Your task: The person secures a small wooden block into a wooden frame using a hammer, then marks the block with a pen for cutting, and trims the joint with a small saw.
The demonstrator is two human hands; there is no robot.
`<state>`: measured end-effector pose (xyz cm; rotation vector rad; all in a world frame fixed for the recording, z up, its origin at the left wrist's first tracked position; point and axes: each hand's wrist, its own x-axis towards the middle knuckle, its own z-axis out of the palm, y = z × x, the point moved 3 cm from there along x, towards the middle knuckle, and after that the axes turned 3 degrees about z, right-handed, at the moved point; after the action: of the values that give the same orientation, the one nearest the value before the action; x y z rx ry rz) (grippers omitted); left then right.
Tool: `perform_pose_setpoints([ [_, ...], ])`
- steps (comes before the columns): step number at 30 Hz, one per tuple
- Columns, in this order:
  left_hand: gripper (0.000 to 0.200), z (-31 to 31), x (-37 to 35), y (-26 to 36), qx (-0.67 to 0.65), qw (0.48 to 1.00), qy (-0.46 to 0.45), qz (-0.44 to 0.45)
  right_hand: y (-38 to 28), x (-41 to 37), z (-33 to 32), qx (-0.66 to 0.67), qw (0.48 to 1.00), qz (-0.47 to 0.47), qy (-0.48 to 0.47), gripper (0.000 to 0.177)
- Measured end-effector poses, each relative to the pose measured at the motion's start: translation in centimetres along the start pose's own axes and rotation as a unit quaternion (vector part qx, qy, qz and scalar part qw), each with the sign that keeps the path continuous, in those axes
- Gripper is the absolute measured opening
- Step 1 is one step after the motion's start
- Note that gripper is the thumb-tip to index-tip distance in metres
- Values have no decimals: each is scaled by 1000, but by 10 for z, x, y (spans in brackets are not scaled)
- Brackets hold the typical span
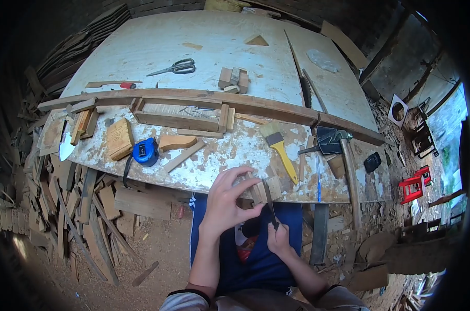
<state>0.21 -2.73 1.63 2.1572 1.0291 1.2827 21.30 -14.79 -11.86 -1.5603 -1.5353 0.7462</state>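
Note:
My left hand (225,199) grips a small wooden block (257,191) at the front edge of the workbench (214,171), thumb on the near side and fingers over the far side. My right hand (279,239) is closed around the handle of a dark, narrow-bladed tool (270,205). Its blade points away from me and lies against the right part of the block. Whether it is a knife or a saw, I cannot tell. Just beyond the block, to the right, lies a yellow-handled brush (280,155).
A blue tape measure (145,152) and wood pieces (120,139) lie left. A hammer (349,166) overhangs the bench edge at right. Behind a long wooden rail (276,107) are scissors (178,67). Scrap wood (84,207) and a red stool (411,189) stand around the bench.

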Motion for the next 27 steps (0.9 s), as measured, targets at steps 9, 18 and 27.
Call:
perform_pose_setpoints([
  [9,60,0,-1,-1,-2,1000,4,8,-11,7,-2,6,1000,-16,-7,12],
  [18,58,-1,4,-1,-5,1000,15,8,-17,2,-2,5,999,-40,23,9],
  [27,60,3,1,-3,-5,1000,17,-8,-24,5,-8,-6,999,17,-46,11],
])
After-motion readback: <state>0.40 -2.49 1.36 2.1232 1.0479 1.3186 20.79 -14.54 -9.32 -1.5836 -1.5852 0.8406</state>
